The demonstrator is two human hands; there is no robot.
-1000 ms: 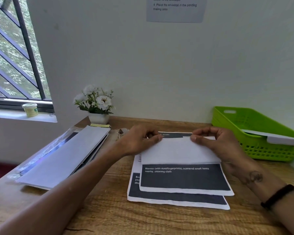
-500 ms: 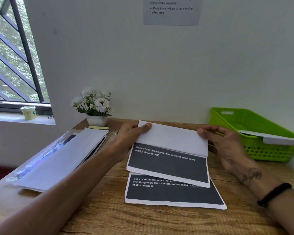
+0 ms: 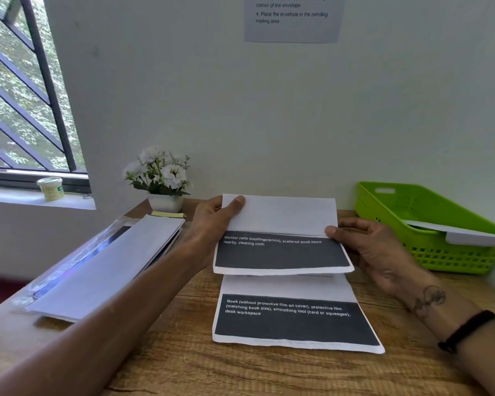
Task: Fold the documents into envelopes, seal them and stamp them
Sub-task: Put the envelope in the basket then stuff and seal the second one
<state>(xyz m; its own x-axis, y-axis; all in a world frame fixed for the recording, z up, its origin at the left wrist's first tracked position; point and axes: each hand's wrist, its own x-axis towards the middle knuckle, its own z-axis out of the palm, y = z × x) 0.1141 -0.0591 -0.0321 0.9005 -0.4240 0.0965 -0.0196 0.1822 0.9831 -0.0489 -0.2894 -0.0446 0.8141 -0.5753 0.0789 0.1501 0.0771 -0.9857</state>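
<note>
Folded document (image 3: 280,247): held above the counter between both hands, its upper part folded down as a plain white flap; on the dark band below it is printed "Monitor (with dust/fingerprints), scattered small items nearby, cleaning cloth"
Left hand (image 3: 212,224): the document's upper left corner is pinched, the thumb laid on the white flap and the fingers hidden behind the sheet
Right hand (image 3: 366,247): the document's right edge is gripped at the fold, the thumb on the front and the fingers curled behind
Second document (image 3: 295,318): laid flat on the counter just below the held one; its dark band reads "Book (without protective film on cover), protective film (matching book size), smoothing tool (card or squeegee), desk workspace"
Counter (image 3: 183,361): wood grain
Envelope stack (image 3: 109,267): long white envelopes lying to the left on a clear plastic sleeve
Green basket (image 3: 429,224): set at the right against the wall, with a white envelope resting across its rim
Flower pot (image 3: 165,202): white flowers, at the back left corner
Wall notice (image 3: 293,17): partly read as "3. Firmly affix stamps to the top right corner of the envelope" and "4. Place the envelope in the pending mailing area"
Small tub (image 3: 50,188): on the window sill, its label too small to be read
</note>
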